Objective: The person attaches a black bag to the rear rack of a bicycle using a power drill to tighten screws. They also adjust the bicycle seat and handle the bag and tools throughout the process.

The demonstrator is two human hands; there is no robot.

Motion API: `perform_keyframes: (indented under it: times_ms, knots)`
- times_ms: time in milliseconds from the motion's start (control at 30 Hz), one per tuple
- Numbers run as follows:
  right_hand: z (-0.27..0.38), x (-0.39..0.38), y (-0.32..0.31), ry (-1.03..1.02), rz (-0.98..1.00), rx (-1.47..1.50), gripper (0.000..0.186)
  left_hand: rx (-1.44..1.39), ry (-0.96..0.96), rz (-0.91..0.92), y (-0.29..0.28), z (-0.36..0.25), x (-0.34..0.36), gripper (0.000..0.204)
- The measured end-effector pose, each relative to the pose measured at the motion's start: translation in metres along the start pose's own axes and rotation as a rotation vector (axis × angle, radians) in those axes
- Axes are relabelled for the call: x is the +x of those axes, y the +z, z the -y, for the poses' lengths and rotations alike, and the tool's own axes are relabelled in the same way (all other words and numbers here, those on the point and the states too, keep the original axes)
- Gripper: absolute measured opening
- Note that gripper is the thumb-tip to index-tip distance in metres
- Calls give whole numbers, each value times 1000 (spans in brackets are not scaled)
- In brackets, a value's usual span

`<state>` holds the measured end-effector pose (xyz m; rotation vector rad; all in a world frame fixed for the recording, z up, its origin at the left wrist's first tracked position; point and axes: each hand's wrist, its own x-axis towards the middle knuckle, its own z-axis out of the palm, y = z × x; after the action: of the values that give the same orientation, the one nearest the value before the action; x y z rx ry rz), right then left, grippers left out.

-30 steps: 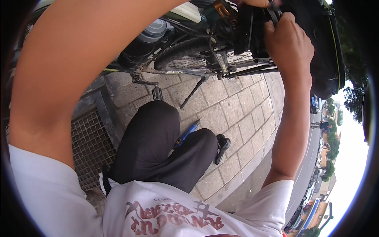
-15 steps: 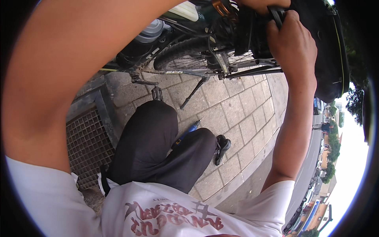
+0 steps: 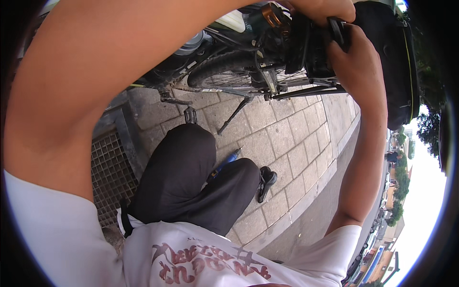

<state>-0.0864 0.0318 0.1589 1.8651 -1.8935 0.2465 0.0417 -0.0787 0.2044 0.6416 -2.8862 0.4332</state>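
Both hands are high at the right of the view, on the rear of a bicycle (image 3: 224, 71) with a black bag (image 3: 394, 71). My left hand (image 3: 325, 9) reaches across the top, its fingers bent over a black strap-like piece (image 3: 338, 33). My right hand (image 3: 356, 62) is closed on that same piece just below, its thumb beside it. An orange metal part (image 3: 272, 14) sits to their left. The bicycle's kickstand (image 3: 234, 115) and pedal (image 3: 190, 115) hang over the paving.
A blue tool (image 3: 228, 160) lies on the paving (image 3: 282, 134) between my bent legs. A metal floor grate (image 3: 112, 167) is at the left. Past the kerb at the right are a road (image 3: 315, 229), a distant person (image 3: 393, 157), parked cars and trees (image 3: 400, 191).
My right hand has moved slightly right and down with the black piece, and my left hand has followed toward the right. The black bag has shifted a little downward.
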Motion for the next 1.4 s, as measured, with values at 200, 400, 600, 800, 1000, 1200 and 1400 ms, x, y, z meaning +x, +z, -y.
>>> perform_keyframes:
  times_ms: [200, 400, 600, 800, 1000, 1200, 1400]
  knots:
    - [26, 3, -11, -63, -27, 263, 37, 25, 150, -382, 24, 46, -52, 24]
    - [13, 0, -4, -3, -70, 177, 32, 94, 325, -598, 46, 42, -23, 19]
    - [21, 8, -4, 20, -66, 98, 33, 116, 307, -583, 48, 48, -22, 17]
    - [22, 8, 9, -39, -167, -86, 34, 119, 115, -340, 30, 23, -29, 20]
    - [15, 10, 10, 29, -149, 66, 36, 52, 115, -449, 45, 22, -10, 20]
    - [26, -34, -11, -214, -400, 55, 45, -39, 90, -439, 32, 32, -29, 24]
    - [23, -84, 40, -201, -508, -172, 39, -290, -20, -261, 19, 26, -21, 24]
